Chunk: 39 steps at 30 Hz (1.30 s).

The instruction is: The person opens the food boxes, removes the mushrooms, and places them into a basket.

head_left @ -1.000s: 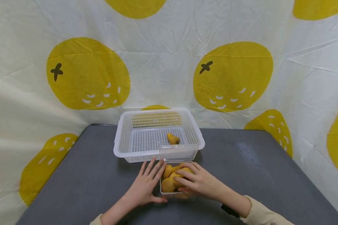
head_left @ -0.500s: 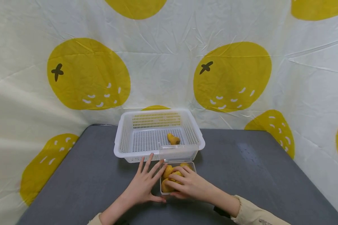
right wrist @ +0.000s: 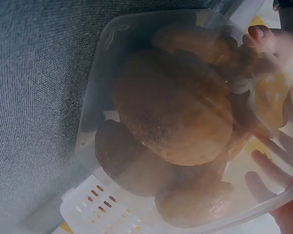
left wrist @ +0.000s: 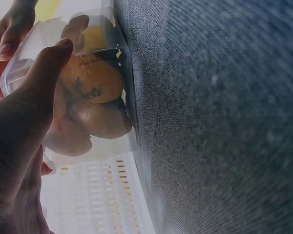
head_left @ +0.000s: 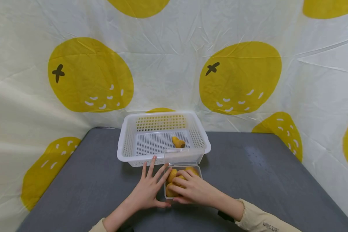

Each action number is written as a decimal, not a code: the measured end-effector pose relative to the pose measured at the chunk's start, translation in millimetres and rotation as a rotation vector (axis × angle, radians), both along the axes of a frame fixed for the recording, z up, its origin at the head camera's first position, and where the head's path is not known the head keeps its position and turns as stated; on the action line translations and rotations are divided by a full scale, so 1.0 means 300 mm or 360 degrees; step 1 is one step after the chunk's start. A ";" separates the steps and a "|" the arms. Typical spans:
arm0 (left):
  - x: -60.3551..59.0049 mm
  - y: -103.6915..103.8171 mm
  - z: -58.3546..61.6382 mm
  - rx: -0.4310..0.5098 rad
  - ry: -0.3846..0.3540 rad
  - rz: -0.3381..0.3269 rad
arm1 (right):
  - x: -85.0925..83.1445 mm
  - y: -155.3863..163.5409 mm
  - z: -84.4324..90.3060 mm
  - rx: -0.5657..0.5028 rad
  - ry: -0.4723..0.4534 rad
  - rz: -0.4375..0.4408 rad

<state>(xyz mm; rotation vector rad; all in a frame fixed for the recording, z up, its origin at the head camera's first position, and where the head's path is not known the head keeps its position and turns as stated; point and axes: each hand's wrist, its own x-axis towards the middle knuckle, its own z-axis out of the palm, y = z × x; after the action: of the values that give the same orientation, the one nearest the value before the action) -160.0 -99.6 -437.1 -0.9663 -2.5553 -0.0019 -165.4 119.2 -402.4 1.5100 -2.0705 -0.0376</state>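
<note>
The right hand [head_left: 195,190] reaches into the clear tub [head_left: 198,170], fingers curled on a yellow bun [head_left: 177,180]. The left hand [head_left: 148,190], fingers straight and spread, steadies the tub's side. Likely a pick-up step; lifting calls for a gentle, secure hold.

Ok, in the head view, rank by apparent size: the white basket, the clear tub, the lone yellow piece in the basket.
1. White perforated plastic basket
2. Clear plastic tub of yellow-brown pieces, nearer the camera yet smaller
3. Lone yellow piece

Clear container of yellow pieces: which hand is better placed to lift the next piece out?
Probably the right hand: its fingers already curl over the yellow pieces inside the clear container. The left hand lies flat against the container's left side, bracing it.
</note>
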 end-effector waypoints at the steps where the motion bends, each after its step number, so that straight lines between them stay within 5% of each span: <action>1: 0.000 0.001 0.001 -0.0001 -0.0008 0.0004 | -0.002 0.000 0.001 0.0007 -0.0002 0.0002; 8: -0.001 0.003 0.006 -0.0012 -0.0037 0.0022 | -0.003 0.001 0.006 0.0027 0.0010 -0.0001; 28: 0.001 0.006 -0.001 -0.0017 -0.0070 0.0043 | -0.017 0.014 0.029 0.0084 -0.0280 0.0039; 39: 0.002 0.005 -0.001 -0.0014 -0.0086 0.0042 | -0.009 0.005 0.030 0.0033 -0.0209 0.0073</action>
<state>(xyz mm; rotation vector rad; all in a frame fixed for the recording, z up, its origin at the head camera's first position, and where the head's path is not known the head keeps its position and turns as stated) -159.5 -98.2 -437.3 -0.9477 -2.6192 -0.0094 -168.3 120.6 -393.4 1.6109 -2.1426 0.0592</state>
